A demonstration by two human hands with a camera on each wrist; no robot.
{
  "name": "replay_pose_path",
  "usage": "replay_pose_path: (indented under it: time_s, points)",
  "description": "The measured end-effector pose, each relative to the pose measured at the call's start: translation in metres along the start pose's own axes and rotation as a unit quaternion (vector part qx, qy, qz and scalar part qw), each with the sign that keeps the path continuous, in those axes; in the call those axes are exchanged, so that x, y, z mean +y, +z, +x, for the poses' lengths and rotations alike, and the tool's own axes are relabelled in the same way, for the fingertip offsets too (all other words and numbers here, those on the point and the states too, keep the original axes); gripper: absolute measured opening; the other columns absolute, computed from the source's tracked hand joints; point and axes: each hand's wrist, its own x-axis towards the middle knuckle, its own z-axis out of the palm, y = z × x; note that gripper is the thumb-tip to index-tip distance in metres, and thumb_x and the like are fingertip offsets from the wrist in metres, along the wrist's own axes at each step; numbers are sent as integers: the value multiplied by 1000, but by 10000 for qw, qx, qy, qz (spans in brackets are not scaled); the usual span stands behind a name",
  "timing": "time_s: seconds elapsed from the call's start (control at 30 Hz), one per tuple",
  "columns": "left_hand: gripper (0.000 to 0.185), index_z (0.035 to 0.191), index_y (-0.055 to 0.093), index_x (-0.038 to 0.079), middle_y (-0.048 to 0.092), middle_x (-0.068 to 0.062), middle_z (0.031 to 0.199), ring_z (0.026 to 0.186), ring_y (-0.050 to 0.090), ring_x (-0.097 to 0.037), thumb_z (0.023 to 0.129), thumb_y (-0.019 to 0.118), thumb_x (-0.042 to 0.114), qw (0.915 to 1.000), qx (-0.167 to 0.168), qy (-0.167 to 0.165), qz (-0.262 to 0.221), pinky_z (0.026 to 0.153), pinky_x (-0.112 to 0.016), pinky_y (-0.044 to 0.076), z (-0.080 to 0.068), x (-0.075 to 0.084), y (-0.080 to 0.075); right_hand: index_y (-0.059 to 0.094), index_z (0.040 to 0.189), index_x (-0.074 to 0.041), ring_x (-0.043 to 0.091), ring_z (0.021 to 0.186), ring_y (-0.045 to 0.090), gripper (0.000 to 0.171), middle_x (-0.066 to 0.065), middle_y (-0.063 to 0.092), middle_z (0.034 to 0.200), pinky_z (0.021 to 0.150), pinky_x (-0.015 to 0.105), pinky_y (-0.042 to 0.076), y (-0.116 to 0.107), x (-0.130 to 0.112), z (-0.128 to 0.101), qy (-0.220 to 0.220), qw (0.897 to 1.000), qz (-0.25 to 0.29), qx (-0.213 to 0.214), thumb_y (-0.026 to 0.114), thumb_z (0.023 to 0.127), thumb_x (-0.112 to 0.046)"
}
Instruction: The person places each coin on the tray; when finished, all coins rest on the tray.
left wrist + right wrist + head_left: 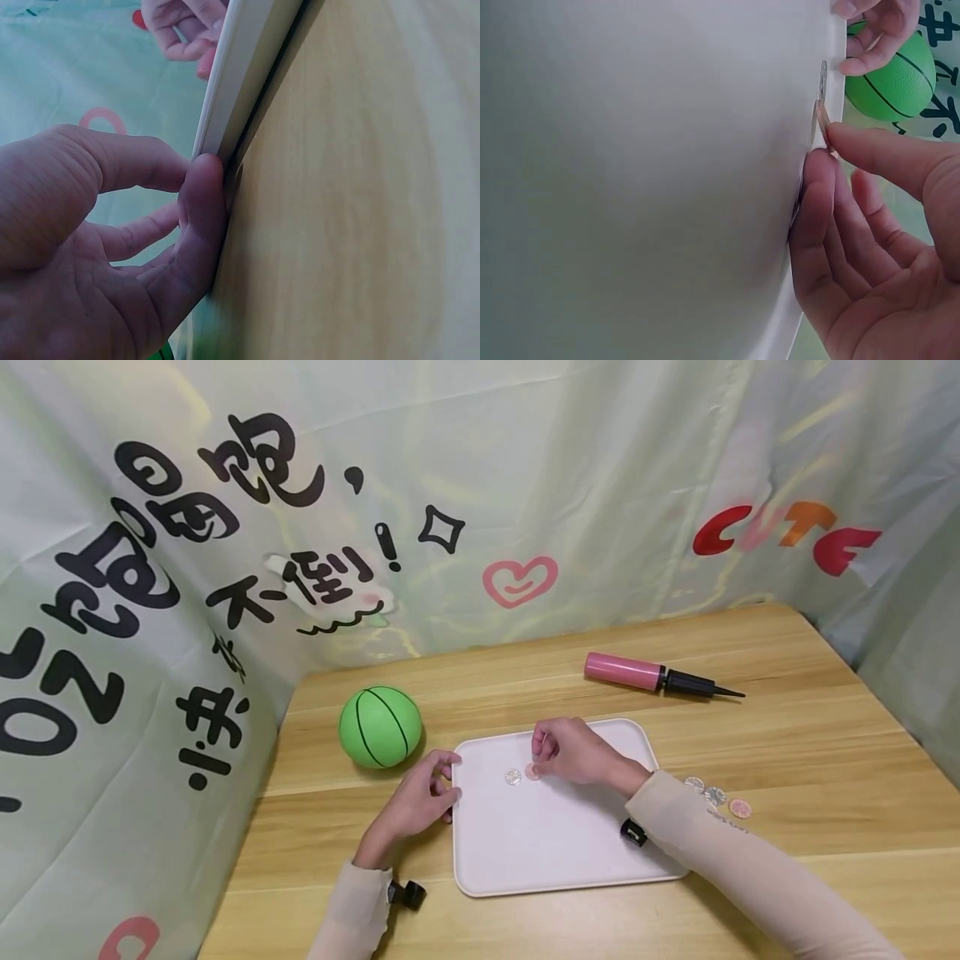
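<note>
A white tray [551, 839] lies on the wooden table. My left hand [418, 795] holds its left rim, thumb and fingers pinching the edge, as the left wrist view shows with the tray rim [238, 75]. Above the tray's far half, my right hand [577, 752] pinches a thin pink coin-like disc [531, 772] between thumb and finger. The pinched disc [823, 120] stands tilted against the tray in the right wrist view. Just left of it, a silver patterned disc [513, 777] lies flat on the tray.
Several silver discs [715, 796] and a pink disc [740, 808] lie on the table right of the tray, partly behind the right sleeve. A green ball [380, 727] sits at the back left. A pink and black hand pump [624, 671] lies behind the tray. Printed curtains surround the table [825, 760].
</note>
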Motion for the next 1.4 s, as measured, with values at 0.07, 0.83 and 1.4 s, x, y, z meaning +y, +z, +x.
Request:
replay_pose_path:
  time_s: [0.07,0.83,1.4]
  points:
    - [48,137,51,5,52,-20,114,62,63,-18,92,67,-3,10000,-14,8,11,55,-34,63,0,0,0,66,88,-9,8,68,61,25,0,69,74,68,21,50,0,-2,-1,-16,10000,-33,19,88,77,-6]
    - [47,137,51,5,51,-20,113,62,62,-17,93,66,-3,10000,-28,24,72,54,-33,63,1,-1,0,65,88,-14,8,67,55,15,-4,65,74,61,19,44,-1,-4,-8,70,9992,-109,374,80,86,-12]
    - [48,137,50,8,52,-18,114,63,63,-19,93,66,-2,9999,-33,-19,113,55,-34,64,0,-2,0,66,88,-15,11,75,62,12,-3,68,80,70,21,57,-24,-3,-41,-91,9949,64,1001,78,89,-13]
